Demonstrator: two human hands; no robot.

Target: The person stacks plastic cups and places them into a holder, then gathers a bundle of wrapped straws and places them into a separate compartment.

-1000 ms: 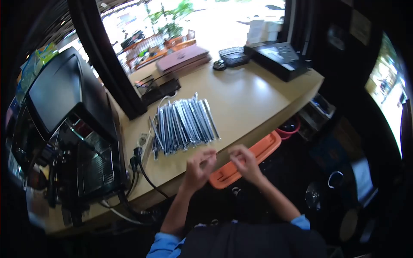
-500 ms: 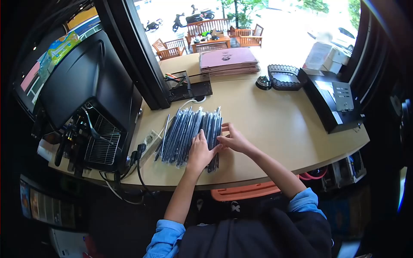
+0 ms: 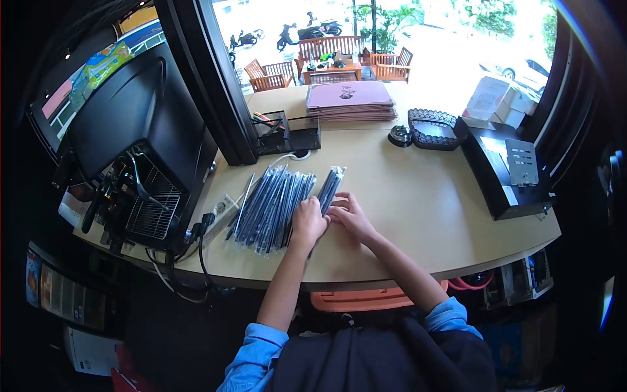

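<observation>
Since half a second ago, one wrapped packet of straws (image 3: 330, 187) has been drawn off to the right of the main pile of wrapped straws (image 3: 269, 208), leaving a bare strip of worktop (image 3: 418, 215) between them. Both hands sit slightly nearer the front edge than before. The left hand (image 3: 307, 225) rests palm down on the near ends of the pile, fingers together and flat. The right hand (image 3: 348, 214) touches the near end of the separated packet, fingers curled; whether they pinch it cannot be told. The pile lies left of centre, beside the black machine (image 3: 140, 137).
</observation>
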